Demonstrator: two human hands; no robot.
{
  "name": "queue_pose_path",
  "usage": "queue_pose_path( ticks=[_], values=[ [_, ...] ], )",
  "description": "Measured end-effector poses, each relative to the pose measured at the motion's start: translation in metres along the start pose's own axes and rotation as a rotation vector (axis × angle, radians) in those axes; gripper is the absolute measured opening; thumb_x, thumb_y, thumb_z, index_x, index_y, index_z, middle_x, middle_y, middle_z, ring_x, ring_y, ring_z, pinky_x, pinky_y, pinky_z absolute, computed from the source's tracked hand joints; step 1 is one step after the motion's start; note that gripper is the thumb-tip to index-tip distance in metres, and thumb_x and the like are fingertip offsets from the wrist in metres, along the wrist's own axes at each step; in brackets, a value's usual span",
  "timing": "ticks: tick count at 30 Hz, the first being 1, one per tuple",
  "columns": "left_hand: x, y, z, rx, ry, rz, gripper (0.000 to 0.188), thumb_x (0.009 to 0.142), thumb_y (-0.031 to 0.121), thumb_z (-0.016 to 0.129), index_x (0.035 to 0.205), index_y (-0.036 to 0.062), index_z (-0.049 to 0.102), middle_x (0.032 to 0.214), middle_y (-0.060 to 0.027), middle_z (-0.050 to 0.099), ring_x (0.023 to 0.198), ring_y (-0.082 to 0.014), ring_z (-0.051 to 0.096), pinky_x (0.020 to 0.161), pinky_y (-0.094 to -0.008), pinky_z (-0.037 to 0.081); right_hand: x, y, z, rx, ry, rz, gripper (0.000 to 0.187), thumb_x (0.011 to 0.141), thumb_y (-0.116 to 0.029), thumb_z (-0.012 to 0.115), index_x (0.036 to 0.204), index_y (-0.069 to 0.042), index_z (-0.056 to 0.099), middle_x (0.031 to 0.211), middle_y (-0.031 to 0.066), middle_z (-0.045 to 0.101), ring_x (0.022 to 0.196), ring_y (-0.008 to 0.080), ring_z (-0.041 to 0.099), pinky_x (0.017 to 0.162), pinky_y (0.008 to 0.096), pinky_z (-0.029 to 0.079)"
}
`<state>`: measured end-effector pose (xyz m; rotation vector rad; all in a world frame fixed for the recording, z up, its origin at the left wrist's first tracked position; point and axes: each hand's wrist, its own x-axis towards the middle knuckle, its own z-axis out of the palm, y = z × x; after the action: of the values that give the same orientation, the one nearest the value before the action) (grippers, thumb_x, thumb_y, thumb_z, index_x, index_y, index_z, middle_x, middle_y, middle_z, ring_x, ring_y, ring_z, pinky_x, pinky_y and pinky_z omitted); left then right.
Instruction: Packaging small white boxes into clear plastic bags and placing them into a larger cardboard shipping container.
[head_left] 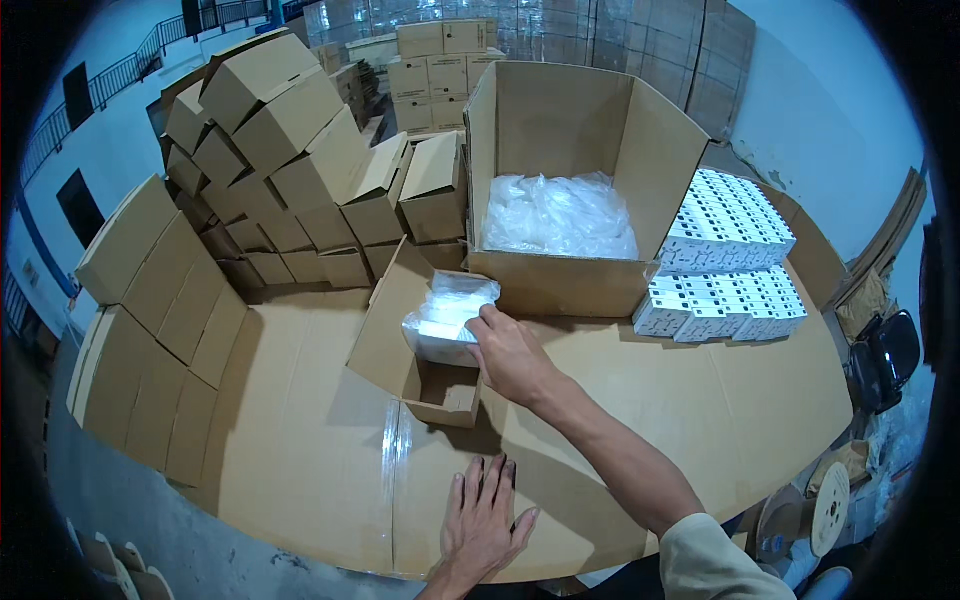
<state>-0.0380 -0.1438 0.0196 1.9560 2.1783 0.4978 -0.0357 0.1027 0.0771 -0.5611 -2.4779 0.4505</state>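
Note:
A small cardboard box [445,412] stands with its lid up near the middle of the table. At its far end is a clear plastic bag [455,305], with something white or pale showing under it. My right hand [513,352] reaches over the box's right side, its fingers pinched on the edge of the bag. Nearer to me, my left hand [484,520] lies flat on the cardboard-covered tabletop [300,430], fingers stretched out and holding nothing.
Behind the small box stands a large open carton [560,285] of clear plastic bags [560,218]. White patterned boxes [725,235] are stacked at right. Closed brown boxes pile up at the back left [310,180] and left edge [150,340]. A wooden reel [828,508] sits lower right.

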Motion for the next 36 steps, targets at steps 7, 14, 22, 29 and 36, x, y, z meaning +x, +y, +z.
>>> queue_pose_path(
  ticks=[7,14,22,29,36],
  values=[
    [0.000,-0.003,0.004,0.006,0.000,0.004,0.076,0.096,0.049,0.057,0.149,-0.0022,0.041,0.156,-0.0195,0.039,0.144,-0.0438,0.033,0.116,-0.0602,0.027,0.009,-0.012,0.001,-0.172,-0.103,-0.044,0.027,0.086,0.000,0.059,0.112,-0.006,0.062,0.101,0.0188,0.058,0.099,0.0372,0.064,0.083,0.0484,0.054],
    [-0.001,-0.001,0.000,-0.007,-0.022,-0.007,0.077,0.095,0.050,0.058,0.149,-0.0020,0.041,0.157,-0.0193,0.039,0.145,-0.0432,0.031,0.117,-0.0599,0.025,0.013,-0.014,0.012,-0.278,-0.069,-0.035,0.014,0.085,-0.001,0.061,0.096,-0.002,0.068,0.100,0.0183,0.061,0.097,0.0346,0.065,0.079,0.0467,0.057],
    [0.006,0.000,0.013,0.053,-0.019,0.027,0.083,0.095,0.054,0.055,0.153,-0.0015,0.037,0.160,-0.0202,0.035,0.145,-0.0435,0.031,0.120,-0.0592,0.020,-0.001,-0.023,-0.016,-0.231,-0.249,0.135,0.037,0.094,-0.033,0.067,0.115,-0.003,0.070,0.136,0.0211,0.053,0.125,0.0378,0.051,0.103,0.0526,0.047],
    [0.050,0.011,0.013,0.038,-0.100,0.064,0.088,0.095,0.057,0.052,0.156,-0.0022,0.031,0.165,-0.0202,0.025,0.153,-0.0433,0.016,0.125,-0.0550,0.007,-0.072,0.023,-0.059,-0.069,-0.203,0.159,0.074,0.103,-0.054,0.047,0.163,-0.022,0.019,0.168,0.0203,0.013,0.150,0.0461,0.024,0.118,0.0605,0.029],
    [0.126,0.025,0.031,-0.014,-0.086,0.117,0.088,0.094,0.053,0.055,0.158,-0.0002,0.027,0.167,-0.0173,0.022,0.155,-0.0394,0.011,0.126,-0.0534,0.005,-0.160,0.101,-0.148,-0.264,-0.248,0.302,0.075,0.102,-0.051,0.052,0.163,-0.021,0.019,0.165,0.0202,0.023,0.151,0.0436,0.023,0.122,0.0534,0.027]
  ],
)
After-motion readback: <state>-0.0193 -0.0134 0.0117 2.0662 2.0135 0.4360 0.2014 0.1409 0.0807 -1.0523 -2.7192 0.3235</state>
